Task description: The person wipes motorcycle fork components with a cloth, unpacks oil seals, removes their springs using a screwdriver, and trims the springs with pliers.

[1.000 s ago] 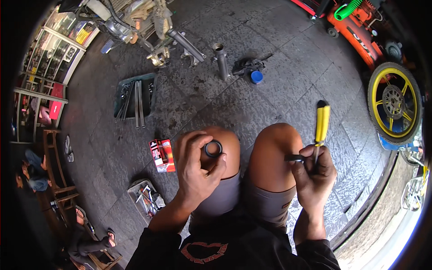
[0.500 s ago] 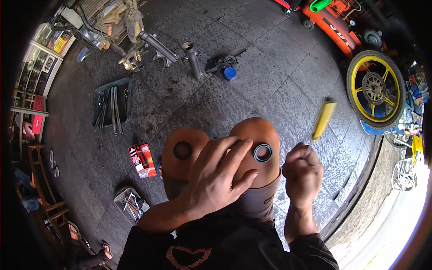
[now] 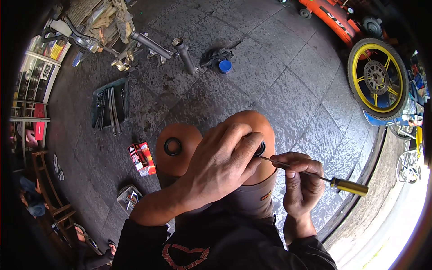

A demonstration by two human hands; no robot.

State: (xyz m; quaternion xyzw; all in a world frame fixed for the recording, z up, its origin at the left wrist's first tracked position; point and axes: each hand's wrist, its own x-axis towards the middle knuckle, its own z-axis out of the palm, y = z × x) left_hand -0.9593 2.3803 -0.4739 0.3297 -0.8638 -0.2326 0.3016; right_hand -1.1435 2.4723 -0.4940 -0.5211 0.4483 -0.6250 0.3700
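Observation:
My left hand (image 3: pixel 220 166) lies over my right thigh, fingers curled and pinching a black ring seal (image 3: pixel 261 149) that rests on my right knee; the fingers cover most of the ring. A screwdriver with a yellow and black handle (image 3: pixel 350 186) is in my right hand (image 3: pixel 302 182), gripped by its thin shaft between thumb and fingers. Its handle points out to the right, while the tip meets the lower edge of the seal. On my left knee lies a second black ring (image 3: pixel 166 146), untouched.
Ahead on the tiled floor are grey fork tubes (image 3: pixel 185 57), a blue round lid (image 3: pixel 225 67) and a tray (image 3: pixel 95 108) of metal rods. A red box (image 3: pixel 142 158) and tool tray (image 3: pixel 120 196) sit left. A yellow-rimmed wheel (image 3: pixel 355 81) and orange compressor (image 3: pixel 330 20) stand right.
My right hand has turned the screwdriver round, from handle up to handle right, bringing its tip to the seal. My left hand has closed from spread fingers onto that seal.

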